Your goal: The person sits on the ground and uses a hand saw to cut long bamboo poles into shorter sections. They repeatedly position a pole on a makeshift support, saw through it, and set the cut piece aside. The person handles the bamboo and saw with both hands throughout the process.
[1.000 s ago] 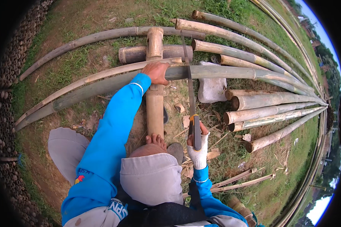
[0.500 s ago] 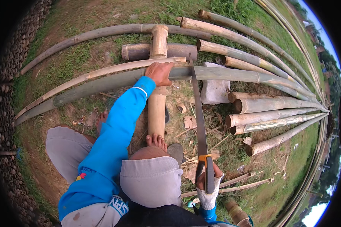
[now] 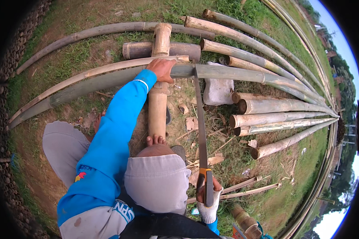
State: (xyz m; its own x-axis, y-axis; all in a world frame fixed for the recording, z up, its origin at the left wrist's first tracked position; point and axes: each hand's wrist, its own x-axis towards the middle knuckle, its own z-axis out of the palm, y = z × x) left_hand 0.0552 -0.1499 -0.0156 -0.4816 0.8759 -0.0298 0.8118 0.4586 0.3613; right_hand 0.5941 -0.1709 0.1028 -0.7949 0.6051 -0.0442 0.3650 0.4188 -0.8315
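My left hand (image 3: 162,70), bare, is wrapped over a green bamboo pole (image 3: 227,71) and presses it down on a bamboo post (image 3: 157,115) lying under it. A split bamboo strip (image 3: 95,75) runs along the pole's far side and passes by that hand. In a white knitted glove, my right hand (image 3: 210,203) is closed round the black and orange handle of a handsaw (image 3: 202,131). The saw's blade lies across the pole just right of my left hand, its tip showing slightly past the far side. Whether the teeth have cut in is too small to tell.
A pale stone block (image 3: 218,91) sits below the pole. Several cut bamboo poles (image 3: 283,106) fan out at the right. A thick bamboo piece (image 3: 183,49) crosses behind the post. My bare foot (image 3: 156,140) rests against the post's near end. Thin strips (image 3: 247,193) lie by my right hand.
The saw has been drawn back toward me, so less of its tip sticks out past the pole. My left hand keeps its hold. The whole view has shifted slightly.
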